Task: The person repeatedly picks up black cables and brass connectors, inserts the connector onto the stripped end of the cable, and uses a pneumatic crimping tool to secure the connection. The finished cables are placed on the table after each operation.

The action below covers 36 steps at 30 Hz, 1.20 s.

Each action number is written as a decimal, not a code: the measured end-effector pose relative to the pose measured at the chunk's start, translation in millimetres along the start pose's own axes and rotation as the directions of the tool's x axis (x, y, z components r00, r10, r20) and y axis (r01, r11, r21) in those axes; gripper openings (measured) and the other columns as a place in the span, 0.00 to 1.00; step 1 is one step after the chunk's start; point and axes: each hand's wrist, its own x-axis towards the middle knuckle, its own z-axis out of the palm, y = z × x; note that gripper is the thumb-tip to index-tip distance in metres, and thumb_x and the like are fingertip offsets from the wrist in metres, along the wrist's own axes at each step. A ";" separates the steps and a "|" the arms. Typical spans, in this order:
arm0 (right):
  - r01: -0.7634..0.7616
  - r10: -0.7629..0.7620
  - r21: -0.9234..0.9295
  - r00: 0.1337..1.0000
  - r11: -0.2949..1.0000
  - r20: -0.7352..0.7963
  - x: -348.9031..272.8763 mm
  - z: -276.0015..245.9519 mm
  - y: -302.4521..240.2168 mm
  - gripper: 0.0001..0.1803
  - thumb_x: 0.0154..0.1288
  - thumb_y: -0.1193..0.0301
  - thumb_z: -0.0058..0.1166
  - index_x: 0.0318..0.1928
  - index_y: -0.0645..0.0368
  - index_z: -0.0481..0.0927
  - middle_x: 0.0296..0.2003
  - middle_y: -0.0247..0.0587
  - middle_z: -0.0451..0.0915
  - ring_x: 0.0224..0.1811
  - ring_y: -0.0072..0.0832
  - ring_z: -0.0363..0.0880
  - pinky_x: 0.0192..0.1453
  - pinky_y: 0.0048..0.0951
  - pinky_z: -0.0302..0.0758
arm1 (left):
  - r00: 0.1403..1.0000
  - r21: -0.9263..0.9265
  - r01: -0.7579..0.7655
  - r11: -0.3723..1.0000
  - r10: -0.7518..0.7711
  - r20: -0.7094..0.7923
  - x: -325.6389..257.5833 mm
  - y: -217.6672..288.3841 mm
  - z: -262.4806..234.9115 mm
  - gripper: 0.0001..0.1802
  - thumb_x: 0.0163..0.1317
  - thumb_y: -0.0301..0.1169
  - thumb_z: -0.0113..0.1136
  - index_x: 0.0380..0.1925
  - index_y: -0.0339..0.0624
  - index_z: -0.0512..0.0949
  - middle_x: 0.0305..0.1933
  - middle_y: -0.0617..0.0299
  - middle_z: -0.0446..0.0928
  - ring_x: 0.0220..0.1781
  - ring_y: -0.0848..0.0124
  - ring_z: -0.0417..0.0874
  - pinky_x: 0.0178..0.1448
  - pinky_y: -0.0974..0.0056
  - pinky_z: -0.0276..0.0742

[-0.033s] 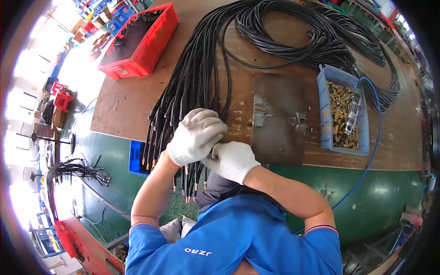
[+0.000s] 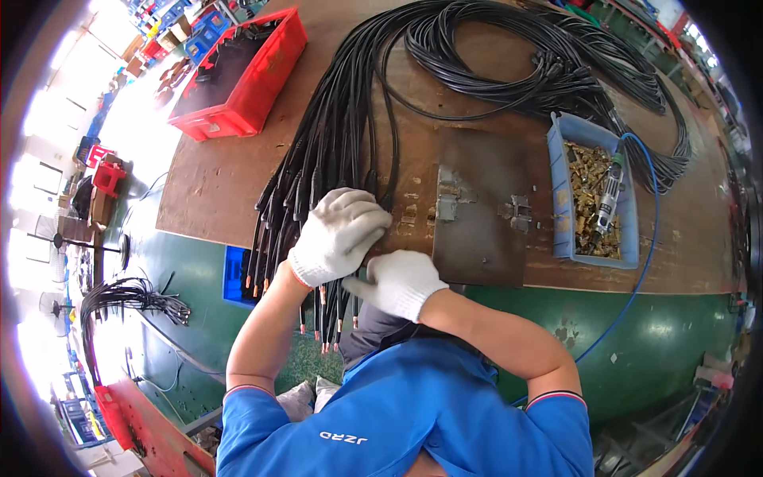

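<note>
Where the brown wooden workbench (image 2: 238,183) ends, 2 white-gloved hands work: the left hand (image 2: 338,235) grips the bundle of black rubber cables (image 2: 318,159) overhanging it, the right hand (image 2: 397,282) pinches 1 cable end

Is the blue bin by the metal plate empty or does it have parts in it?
It has parts: the blue bin holds a layer of brass fittings, with a grey hand tool lying on top.

To your right, a blue bin (image 2: 560,191) of brass fittings (image 2: 586,179) holds a pneumatic tool (image 2: 607,195) on a blue hose (image 2: 645,262). A red crate (image 2: 274,75) sits far left on your brown worktop (image 2: 214,183), and a dark metal plate (image 2: 481,211) lies between them.
</note>
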 end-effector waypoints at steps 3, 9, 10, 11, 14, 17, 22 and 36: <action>0.044 -0.044 0.006 0.998 0.999 0.038 4.0 28.5 -3.3 0.35 0.72 0.38 0.55 0.37 0.63 0.90 0.37 0.54 0.91 0.44 0.50 0.92 0.51 0.52 0.86 | 1.000 -0.056 -0.007 0.998 0.008 0.011 4.4 -3.6 7.1 0.12 0.57 0.28 0.73 0.42 0.43 0.87 0.45 0.57 0.88 0.54 0.52 0.88 0.62 0.49 0.82; 0.050 -0.053 0.114 0.998 0.992 0.020 -1.4 30.8 12.9 0.22 0.67 0.52 0.58 0.44 0.57 0.90 0.38 0.56 0.89 0.44 0.52 0.90 0.52 0.52 0.85 | 0.975 -0.183 -0.161 0.970 0.185 0.124 14.3 3.2 9.4 0.13 0.55 0.32 0.75 0.40 0.43 0.87 0.41 0.57 0.88 0.50 0.53 0.88 0.64 0.48 0.81; 0.151 -0.138 0.233 0.988 0.961 -0.070 -6.0 25.5 24.0 0.21 0.67 0.53 0.58 0.44 0.58 0.89 0.38 0.57 0.89 0.44 0.53 0.89 0.52 0.52 0.85 | 0.957 -0.201 -0.198 0.959 0.233 0.170 18.1 1.5 7.5 0.14 0.54 0.33 0.75 0.40 0.43 0.87 0.40 0.57 0.88 0.50 0.53 0.88 0.65 0.47 0.81; 0.256 -0.208 0.337 0.963 0.906 -0.172 -10.2 19.6 34.9 0.20 0.67 0.54 0.59 0.44 0.58 0.89 0.38 0.57 0.89 0.45 0.53 0.89 0.52 0.52 0.85 | 0.935 -0.222 -0.235 0.946 0.283 0.215 20.4 -1.1 6.0 0.15 0.54 0.35 0.75 0.40 0.42 0.87 0.40 0.57 0.87 0.49 0.53 0.88 0.65 0.47 0.81; -0.078 -0.031 0.485 0.977 0.871 0.212 -31.1 -34.6 41.8 0.18 0.69 0.57 0.59 0.46 0.58 0.88 0.40 0.59 0.88 0.47 0.58 0.88 0.53 0.54 0.83 | 0.926 -0.213 -0.220 0.952 0.272 0.261 18.5 1.2 -5.0 0.17 0.52 0.38 0.76 0.40 0.42 0.88 0.33 0.58 0.84 0.41 0.54 0.86 0.63 0.46 0.81; 0.193 -0.167 0.163 0.973 0.968 -0.159 -37.1 -32.5 69.2 0.19 0.73 0.56 0.58 0.49 0.57 0.87 0.41 0.58 0.89 0.45 0.58 0.88 0.52 0.54 0.84 | 0.901 -0.076 -0.255 0.964 0.265 0.343 24.7 0.4 -12.6 0.18 0.51 0.38 0.77 0.41 0.45 0.88 0.27 0.61 0.79 0.36 0.56 0.83 0.52 0.49 0.79; 0.148 -0.198 -0.168 0.921 0.975 -0.335 -53.4 -48.4 82.2 0.15 0.76 0.57 0.59 0.48 0.54 0.87 0.35 0.50 0.89 0.38 0.49 0.91 0.43 0.49 0.84 | 0.949 0.032 -0.145 0.989 0.130 0.287 31.9 -6.1 -9.1 0.14 0.53 0.34 0.76 0.40 0.48 0.89 0.25 0.60 0.78 0.34 0.56 0.81 0.45 0.52 0.75; 0.092 -0.180 -0.373 0.962 0.923 -0.207 -67.3 -90.7 112.5 0.11 0.74 0.59 0.57 0.37 0.47 0.89 0.32 0.40 0.89 0.35 0.43 0.91 0.38 0.46 0.86 | 0.896 -0.145 0.056 0.988 0.014 0.443 48.3 -1.0 24.0 0.11 0.65 0.30 0.68 0.46 0.42 0.85 0.36 0.50 0.85 0.38 0.47 0.88 0.44 0.47 0.83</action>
